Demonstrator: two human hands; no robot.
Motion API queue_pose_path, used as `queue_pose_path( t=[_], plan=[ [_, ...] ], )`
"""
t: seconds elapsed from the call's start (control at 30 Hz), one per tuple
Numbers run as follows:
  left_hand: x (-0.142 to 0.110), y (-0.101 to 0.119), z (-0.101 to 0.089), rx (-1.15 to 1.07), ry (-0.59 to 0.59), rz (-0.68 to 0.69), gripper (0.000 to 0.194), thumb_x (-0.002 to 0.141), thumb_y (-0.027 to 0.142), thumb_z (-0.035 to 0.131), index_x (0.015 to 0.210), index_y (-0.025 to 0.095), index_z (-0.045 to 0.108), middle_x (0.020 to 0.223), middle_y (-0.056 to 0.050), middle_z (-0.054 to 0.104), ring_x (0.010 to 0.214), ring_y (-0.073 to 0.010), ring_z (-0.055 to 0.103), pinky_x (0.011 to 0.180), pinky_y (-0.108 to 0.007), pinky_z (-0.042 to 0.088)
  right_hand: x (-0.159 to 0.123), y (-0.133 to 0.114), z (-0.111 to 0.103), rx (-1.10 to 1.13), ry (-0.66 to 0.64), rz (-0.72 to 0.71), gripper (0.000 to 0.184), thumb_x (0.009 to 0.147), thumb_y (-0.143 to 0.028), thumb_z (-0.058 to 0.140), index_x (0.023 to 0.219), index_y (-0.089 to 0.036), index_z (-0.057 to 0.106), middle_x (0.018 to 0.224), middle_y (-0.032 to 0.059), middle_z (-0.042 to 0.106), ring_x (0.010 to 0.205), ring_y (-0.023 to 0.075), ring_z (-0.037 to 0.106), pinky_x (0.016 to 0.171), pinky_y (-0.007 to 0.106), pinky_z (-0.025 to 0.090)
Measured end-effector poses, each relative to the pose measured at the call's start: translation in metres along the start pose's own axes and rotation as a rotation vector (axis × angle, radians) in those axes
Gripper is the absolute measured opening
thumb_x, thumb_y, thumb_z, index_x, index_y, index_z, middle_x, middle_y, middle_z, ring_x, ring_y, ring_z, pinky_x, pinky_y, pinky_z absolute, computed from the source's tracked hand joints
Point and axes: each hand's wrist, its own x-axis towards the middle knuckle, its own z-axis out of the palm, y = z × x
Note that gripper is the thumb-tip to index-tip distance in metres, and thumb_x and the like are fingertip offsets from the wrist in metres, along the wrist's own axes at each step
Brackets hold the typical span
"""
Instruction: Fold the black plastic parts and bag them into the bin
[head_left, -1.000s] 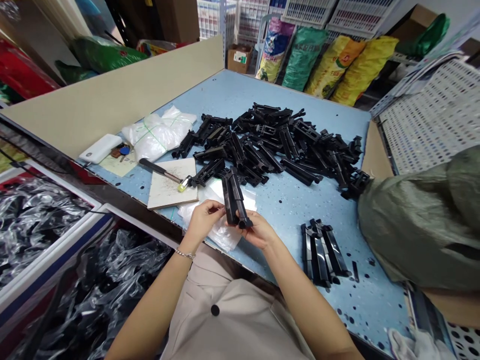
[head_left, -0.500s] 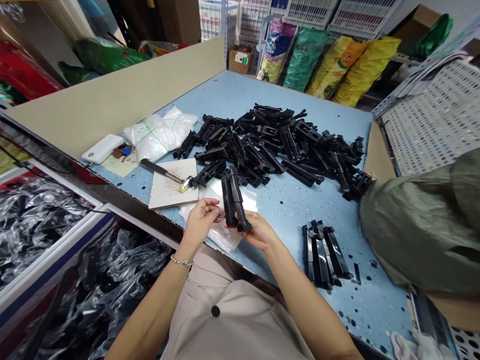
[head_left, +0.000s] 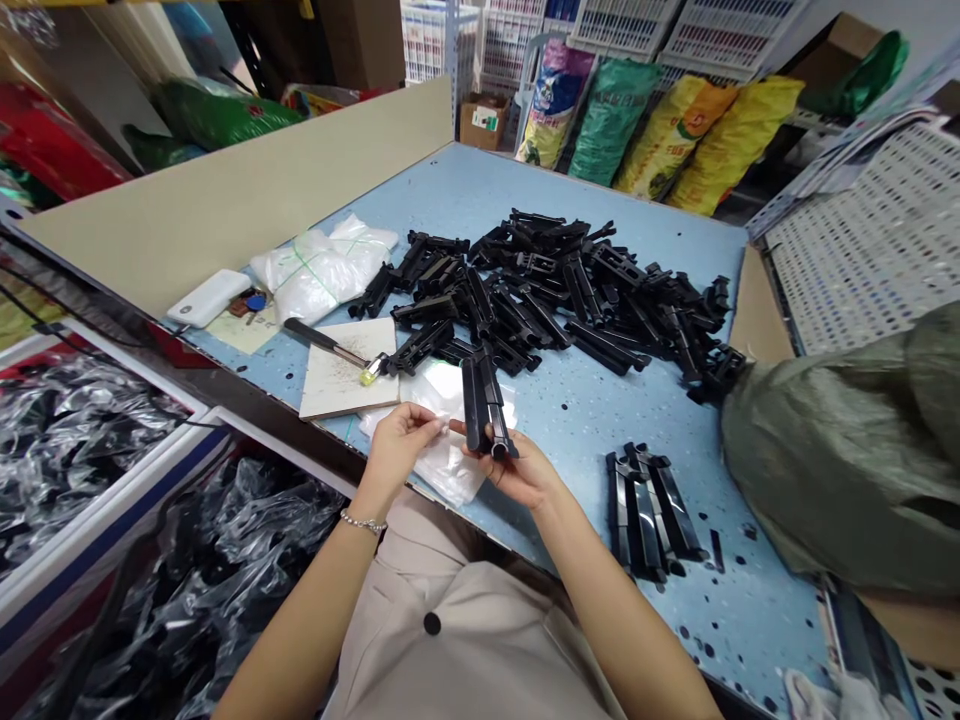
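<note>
Above tabletop [head_left: 574, 450], right hand [head_left: 525, 470] grips black part [head_left: 475, 400] beside pinching left hand [head_left: 401, 440], contents unclear.

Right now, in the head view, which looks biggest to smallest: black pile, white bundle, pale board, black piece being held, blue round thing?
1. Black pile, largest
2. White bundle and pale board: too alike to rank
3. Black piece in the right hand
4. Blue round thing, smallest
</note>
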Motion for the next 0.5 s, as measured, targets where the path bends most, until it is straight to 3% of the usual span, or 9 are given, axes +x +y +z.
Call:
queue_pose_path(
  t=[0.1, 0.17, 0.3, 0.5],
  plan=[
    [0.002, -0.002, 0.001, 0.039, 0.071, 0.055, 0.023, 0.062, 0.026, 0.079, 0.068, 0.015, 0.059, 0.058, 0.003, 0.061, 0.054, -0.0083, 0.053, 0.052, -0.019, 0.039, -0.003, 0.0, 0.002, -0.05, -0.002, 0.0, 0.027, 0.075, -0.021, 0.075, 0.098, -0.01, 0.067, 0.113, 0.0156, 0.069, 0.075, 0.0162, 0.072, 0.049, 0.014, 0.053],
    [0.004, -0.003, 0.005, -0.037, 0.106, 0.056, 0.029, 0.057, 0.023, 0.082, 0.064, 0.016, 0.056, 0.053, 0.006, 0.054, 0.049, -0.0055, 0.046, 0.048, -0.017, 0.033, -0.003, 0.003, 0.005, -0.084, -0.004, 0.001, 0.028, 0.073, -0.024, 0.077, 0.096, -0.01, 0.069, 0.1, 0.0129, 0.073, 0.071, 0.0163, 0.072, 0.048, 0.015, 0.052],
    [0.007, -0.005, 0.015, -0.363, 0.028, -0.101, 0.04, 0.053, 0.026, 0.085, 0.065, 0.018, 0.048, 0.051, 0.009, 0.048, 0.046, -0.0056, 0.043, 0.045, -0.017, 0.032, 0.003, 0.011, 0.012, -0.151, 0.009, -0.042, 0.023, 0.071, -0.026, 0.08, 0.085, -0.01, 0.071, 0.077, 0.0072, 0.074, 0.064, 0.0149, 0.07, 0.051, 0.016, 0.051],
    [0.009, -0.001, 0.005, -0.469, -0.012, -0.15, 0.047, 0.052, 0.034, 0.086, 0.068, 0.019, 0.045, 0.057, 0.008, 0.049, 0.051, -0.0051, 0.048, 0.05, -0.017, 0.039, 0.013, 0.009, 0.01, -0.115, 0.078, -0.105, 0.023, 0.067, -0.025, 0.081, 0.083, -0.012, 0.071, 0.078, 0.007, 0.074, 0.069, 0.0168, 0.071, 0.05, 0.018, 0.051]
  ],
)
